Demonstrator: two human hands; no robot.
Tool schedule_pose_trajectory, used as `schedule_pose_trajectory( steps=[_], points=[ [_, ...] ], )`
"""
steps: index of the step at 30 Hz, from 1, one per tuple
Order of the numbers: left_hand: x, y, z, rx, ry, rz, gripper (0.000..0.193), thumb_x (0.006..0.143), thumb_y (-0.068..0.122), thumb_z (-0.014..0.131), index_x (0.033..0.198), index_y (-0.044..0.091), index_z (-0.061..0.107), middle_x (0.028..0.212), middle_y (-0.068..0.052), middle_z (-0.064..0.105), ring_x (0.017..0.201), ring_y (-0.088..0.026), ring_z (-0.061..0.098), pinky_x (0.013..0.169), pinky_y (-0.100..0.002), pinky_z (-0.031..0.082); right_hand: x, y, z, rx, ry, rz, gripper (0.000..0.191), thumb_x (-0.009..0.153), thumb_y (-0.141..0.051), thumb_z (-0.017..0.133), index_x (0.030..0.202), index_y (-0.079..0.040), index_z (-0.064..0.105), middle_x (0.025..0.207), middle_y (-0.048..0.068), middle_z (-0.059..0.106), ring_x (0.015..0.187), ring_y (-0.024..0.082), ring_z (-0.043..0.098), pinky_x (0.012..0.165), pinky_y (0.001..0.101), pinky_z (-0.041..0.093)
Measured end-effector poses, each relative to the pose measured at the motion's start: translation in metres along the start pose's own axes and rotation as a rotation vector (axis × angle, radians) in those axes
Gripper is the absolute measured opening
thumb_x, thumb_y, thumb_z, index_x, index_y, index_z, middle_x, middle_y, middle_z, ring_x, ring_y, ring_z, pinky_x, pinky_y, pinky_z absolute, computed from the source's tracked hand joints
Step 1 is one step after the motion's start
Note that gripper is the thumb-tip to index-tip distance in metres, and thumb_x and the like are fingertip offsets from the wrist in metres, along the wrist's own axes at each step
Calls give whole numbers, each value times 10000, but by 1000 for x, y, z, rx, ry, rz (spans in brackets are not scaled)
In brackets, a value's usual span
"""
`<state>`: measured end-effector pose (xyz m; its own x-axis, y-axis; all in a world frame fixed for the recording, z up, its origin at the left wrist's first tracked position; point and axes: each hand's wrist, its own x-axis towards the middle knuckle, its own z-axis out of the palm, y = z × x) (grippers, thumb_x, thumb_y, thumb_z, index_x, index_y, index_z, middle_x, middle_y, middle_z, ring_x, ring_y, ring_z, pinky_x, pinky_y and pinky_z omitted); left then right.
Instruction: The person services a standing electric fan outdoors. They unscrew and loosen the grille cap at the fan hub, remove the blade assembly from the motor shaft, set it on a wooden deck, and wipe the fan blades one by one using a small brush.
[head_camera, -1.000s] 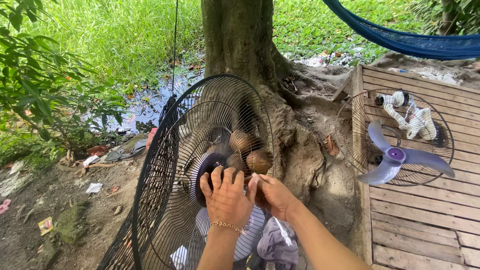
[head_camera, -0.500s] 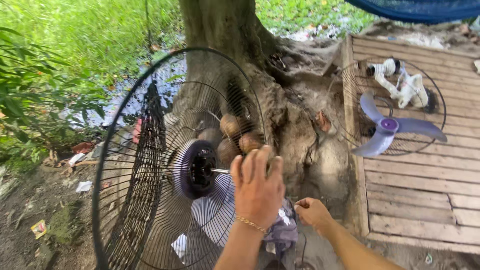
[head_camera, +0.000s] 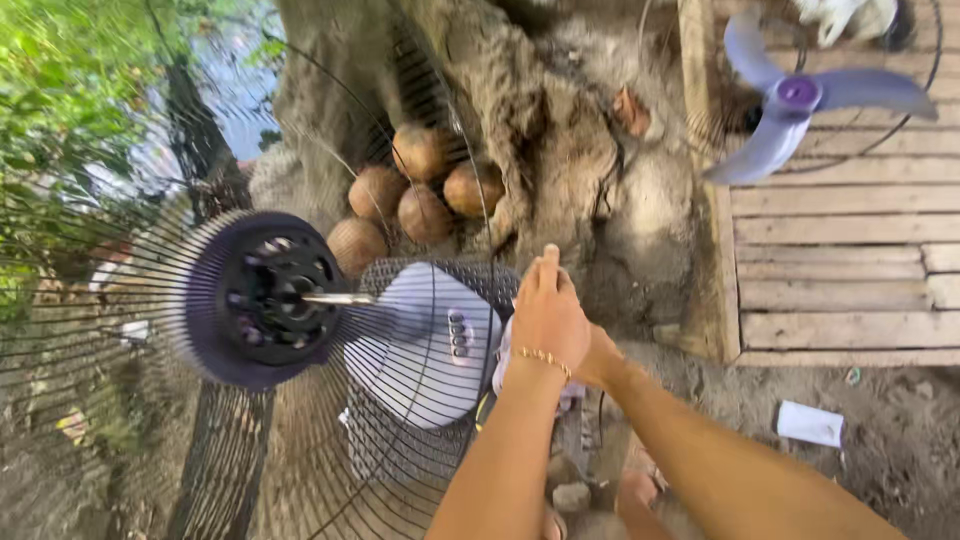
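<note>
The wire fan guard (head_camera: 150, 400), the largest thing here, stands tilted across the left of the view, its motor hub (head_camera: 262, 300) and bare shaft facing the camera; with the blade off, the shaft is open to reach. Behind it rises the tree trunk (head_camera: 520, 110), and a cluster of brown coconuts (head_camera: 420, 190) lies wedged among its roots. To the right, a wooden plank deck (head_camera: 840, 260) carries the removed purple fan blade (head_camera: 790, 110), resting inside a second wire guard, kept off the dirt.

Below the hub sits the fan's pale base (head_camera: 420, 340) with a column of small buttons, seen through the wires. The left hand (head_camera: 545, 315) lies flat over the guard's right rim, fingers together and extended, pressing rather than clasping, apparently to steady the guard. The right hand (head_camera: 598, 362) is mostly hidden behind the left wrist; whether it grips anything cannot be told. A small white paper scrap (head_camera: 810, 423), rectangular, lies on the bare ground by the deck.
</note>
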<state>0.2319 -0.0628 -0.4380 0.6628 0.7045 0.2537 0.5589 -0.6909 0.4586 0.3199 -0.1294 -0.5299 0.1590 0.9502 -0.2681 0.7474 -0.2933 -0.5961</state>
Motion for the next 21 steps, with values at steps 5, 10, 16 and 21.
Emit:
schedule_pose_trajectory(
  steps=[5,10,16,21],
  points=[
    [-2,-14,34,-17,-171,-140,553,775,148,697,1250,-114,590,1546,-213,350,1370,-397,415,1101,-482,390,2,14,35,-158,58,-408,393,940,-329,621,1288,-147,623,1333,139,673,1251,352,604,1049,474,470],
    [-6,-19,45,-24,-225,-165,528,792,149,700,1250,-96,604,1564,-232,339,1380,-403,406,1131,-475,373,-8,21,64,270,115,-44,461,847,-287,683,1260,-94,613,1267,199,649,1171,406,602,932,481,497],
    [16,-9,44,-53,-217,-156,542,793,184,721,1255,-78,613,1558,-258,320,1392,-427,375,1122,-484,348,3,40,29,34,152,220,339,937,-292,644,1221,-108,631,1192,199,699,1120,411,640,919,461,530],
    [46,23,37,-82,-159,-107,574,787,178,730,1302,-48,613,1533,-261,351,1374,-436,388,1106,-499,361,10,66,-50,606,517,462,307,901,-204,603,1200,-141,626,994,165,727,881,311,691,744,435,540]
  ],
)
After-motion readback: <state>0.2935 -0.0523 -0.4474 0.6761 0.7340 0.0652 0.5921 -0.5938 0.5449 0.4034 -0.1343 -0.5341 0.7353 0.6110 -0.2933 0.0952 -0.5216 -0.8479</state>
